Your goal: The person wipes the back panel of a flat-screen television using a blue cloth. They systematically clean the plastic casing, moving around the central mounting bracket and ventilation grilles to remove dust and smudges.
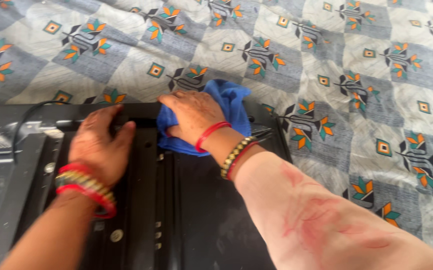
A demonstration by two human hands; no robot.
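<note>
Home setting, most likely a bedroom. A bed (326, 60) fills the upper and right parts of the frame, covered by a soft, creased bedsheet (386, 115) printed in grey and white squares with orange and teal leaf motifs. A flat black television (186, 210), back side up with vents, screws and a cable (26, 117), lies on it at lower left. Daylight falls across the cloth.
</note>
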